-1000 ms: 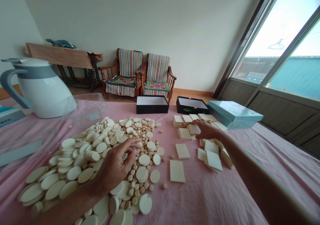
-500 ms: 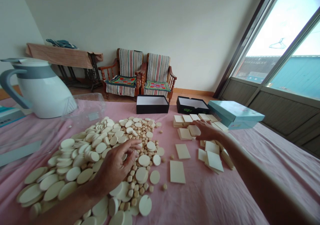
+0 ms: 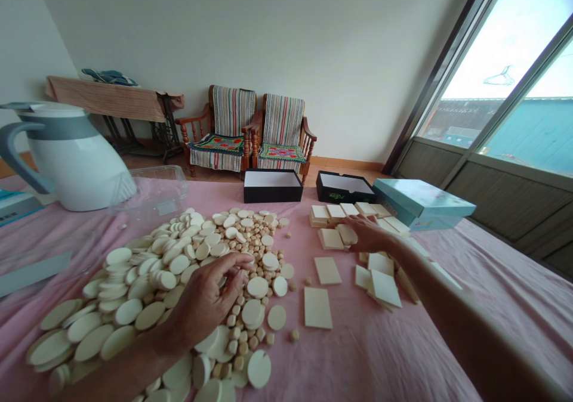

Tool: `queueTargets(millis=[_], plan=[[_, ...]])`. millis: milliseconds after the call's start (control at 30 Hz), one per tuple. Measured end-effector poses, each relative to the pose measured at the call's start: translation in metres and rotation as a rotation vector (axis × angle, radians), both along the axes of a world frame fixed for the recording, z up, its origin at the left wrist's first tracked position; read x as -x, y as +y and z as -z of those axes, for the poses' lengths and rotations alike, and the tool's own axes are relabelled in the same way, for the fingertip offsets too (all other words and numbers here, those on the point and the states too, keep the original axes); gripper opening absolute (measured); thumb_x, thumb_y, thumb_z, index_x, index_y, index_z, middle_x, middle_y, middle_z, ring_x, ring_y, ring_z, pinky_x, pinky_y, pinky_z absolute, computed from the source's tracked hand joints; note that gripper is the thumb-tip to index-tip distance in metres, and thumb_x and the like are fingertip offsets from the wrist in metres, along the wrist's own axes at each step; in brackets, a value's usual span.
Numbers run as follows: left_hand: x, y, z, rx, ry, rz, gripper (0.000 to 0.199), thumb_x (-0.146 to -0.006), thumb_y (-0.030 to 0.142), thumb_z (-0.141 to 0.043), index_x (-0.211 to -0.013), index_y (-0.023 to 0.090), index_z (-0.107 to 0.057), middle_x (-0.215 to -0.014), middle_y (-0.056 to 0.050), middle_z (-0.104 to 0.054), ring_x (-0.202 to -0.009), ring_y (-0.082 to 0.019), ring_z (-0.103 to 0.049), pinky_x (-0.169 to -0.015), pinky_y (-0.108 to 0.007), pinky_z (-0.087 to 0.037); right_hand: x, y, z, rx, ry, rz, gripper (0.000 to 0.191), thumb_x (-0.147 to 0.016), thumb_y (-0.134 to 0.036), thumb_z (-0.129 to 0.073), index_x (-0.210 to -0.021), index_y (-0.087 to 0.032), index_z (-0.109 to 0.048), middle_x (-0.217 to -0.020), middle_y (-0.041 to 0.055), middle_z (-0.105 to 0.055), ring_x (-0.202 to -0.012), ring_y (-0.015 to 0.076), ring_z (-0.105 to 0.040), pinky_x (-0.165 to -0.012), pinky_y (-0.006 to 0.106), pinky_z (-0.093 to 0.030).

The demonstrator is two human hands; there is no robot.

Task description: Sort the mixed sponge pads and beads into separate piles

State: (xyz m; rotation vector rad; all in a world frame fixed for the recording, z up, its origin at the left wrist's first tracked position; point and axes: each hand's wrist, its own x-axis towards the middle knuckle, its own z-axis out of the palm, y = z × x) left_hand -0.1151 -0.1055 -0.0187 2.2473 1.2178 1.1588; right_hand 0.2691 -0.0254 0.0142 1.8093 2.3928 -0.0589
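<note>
My right hand [image 3: 369,233] grips a square wooden tile [image 3: 346,235] at the right, its fingers over the tile's far side. Beside that tile lies a short stack of square tiles [image 3: 331,239], and a row of similar stacks [image 3: 335,212] runs just beyond. My left hand [image 3: 210,291] hovers over a spread of round wooden discs [image 3: 179,265] and small wooden cubes [image 3: 244,336]. Its fingers are loosely bent, with thumb and forefinger apart and nothing visible between them. Two single tiles [image 3: 318,308] lie flat between the hands. More loose tiles [image 3: 384,287] lie under my right forearm.
Two black open boxes [image 3: 273,195] and a light blue lidded box [image 3: 425,205] stand along the table's far edge. At the left are a white jug [image 3: 83,163] and a clear plastic tray [image 3: 156,190]. A pink cloth [image 3: 353,354] covers the table.
The tile in my right hand has tilted and moved slightly left, against the neighbouring stack. My left hand has hardly moved.
</note>
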Motion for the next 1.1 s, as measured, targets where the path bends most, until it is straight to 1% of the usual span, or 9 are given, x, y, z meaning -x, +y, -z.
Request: queueTargets(millis=[233, 333, 467, 567, 733, 833, 933, 1033, 1100], plan=[[0.0005, 0.0011, 0.0013, 0.007, 0.011, 0.003, 0.023, -0.089, 0.025, -0.048, -0.107, 0.02, -0.061, -0.094, -0.003, -0.073, -0.075, -0.013, -0.071, -0.068, -0.021, -0.057, 0.0018, 0.0047, 0.0008, 0.02, -0.019, -0.001, 0.067, -0.065, -0.033, -0.068, -0.129, -0.023, -0.052, -0.127, 0.0142, -0.055, -0.116, 0.0353, -0.046, -0.096, 0.053, -0.03], [0.0003, 0.0005, 0.0003, 0.002, 0.008, -0.004, 0.023, -0.089, 0.025, -0.048, -0.106, 0.02, -0.062, -0.093, -0.003, -0.073, -0.074, -0.014, -0.071, -0.068, -0.022, -0.058, 0.0018, 0.0051, 0.0, 0.032, -0.018, -0.011, 0.073, -0.065, -0.033, -0.068, -0.135, -0.024, -0.047, -0.132, 0.0151, -0.052, -0.119, 0.0368, -0.044, -0.097, 0.055, -0.029], [-0.0001, -0.0005, -0.0008, -0.01, 0.009, -0.008, 0.023, -0.089, 0.026, -0.049, -0.106, 0.02, -0.063, -0.093, -0.003, -0.074, -0.074, -0.014, -0.071, -0.068, -0.022, -0.058, 0.0015, 0.0046, -0.0012, 0.048, -0.007, -0.034, 0.074, -0.066, -0.032, -0.067, -0.137, -0.026, -0.045, -0.134, 0.0153, -0.05, -0.123, 0.0373, -0.042, -0.099, 0.057, -0.026], [-0.0001, -0.0005, -0.0007, -0.016, 0.012, -0.008, 0.023, -0.088, 0.026, -0.049, -0.105, 0.02, -0.063, -0.092, -0.003, -0.074, -0.073, -0.014, -0.071, -0.068, -0.022, -0.058, 0.003, 0.0049, -0.0023, 0.059, 0.0, -0.042, 0.077, -0.063, -0.031, -0.07, -0.136, -0.027, -0.046, -0.13, 0.0136, -0.054, -0.122, 0.0373, -0.043, -0.099, 0.056, -0.027], [-0.0001, 0.0003, -0.0001, -0.018, 0.01, -0.004, 0.022, -0.088, 0.025, -0.049, -0.104, 0.02, -0.063, -0.092, -0.003, -0.074, -0.073, -0.014, -0.071, -0.068, -0.022, -0.058, 0.0053, 0.0063, -0.0028, 0.054, -0.007, -0.056, 0.075, -0.063, -0.03, -0.07, -0.135, -0.025, -0.048, -0.126, 0.0139, -0.057, -0.118, 0.0361, -0.047, -0.098, 0.053, -0.031], [0.0, 0.0005, -0.0003, -0.024, 0.012, -0.004, 0.022, -0.088, 0.025, -0.049, -0.104, 0.021, -0.063, -0.091, -0.002, -0.074, -0.073, -0.014, -0.071, -0.068, -0.021, -0.058, 0.0038, 0.0074, -0.0017, 0.054, -0.005, -0.069, 0.074, -0.062, -0.028, -0.069, -0.133, -0.026, -0.05, -0.13, 0.0127, -0.056, -0.12, 0.0353, -0.047, -0.099, 0.053, -0.03], [0.0003, 0.0004, -0.0004, -0.029, 0.015, -0.005, 0.021, -0.088, 0.025, -0.049, -0.103, 0.021, -0.063, -0.091, -0.002, -0.074, -0.073, -0.013, -0.071, -0.067, -0.02, -0.058, 0.0021, 0.0074, -0.001, 0.067, -0.005, -0.07, 0.075, -0.063, -0.026, -0.069, -0.135, -0.026, -0.047, -0.137, 0.0127, -0.051, -0.126, 0.0346, -0.043, -0.103, 0.054, -0.026], [0.0002, 0.0002, -0.0001, -0.028, 0.011, -0.004, 0.021, -0.088, 0.024, -0.049, -0.101, 0.021, -0.064, -0.09, -0.002, -0.074, -0.074, -0.014, -0.072, -0.068, -0.021, -0.058, 0.0036, 0.0048, -0.0019, 0.06, 0.007, -0.064, 0.082, -0.063, -0.03, -0.071, -0.139, -0.029, -0.043, -0.139, 0.0116, -0.048, -0.129, 0.0332, -0.04, -0.105, 0.052, -0.024], [-0.0001, 0.0001, 0.0002, -0.022, 0.008, -0.004, 0.021, -0.088, 0.024, -0.049, -0.101, 0.02, -0.064, -0.089, -0.003, -0.074, -0.075, -0.015, -0.072, -0.069, -0.022, -0.058, 0.0071, 0.0018, -0.0028, 0.032, 0.021, -0.057, 0.08, -0.063, -0.034, -0.072, -0.138, -0.029, -0.044, -0.136, 0.011, -0.051, -0.127, 0.0334, -0.041, -0.104, 0.051, -0.025]])
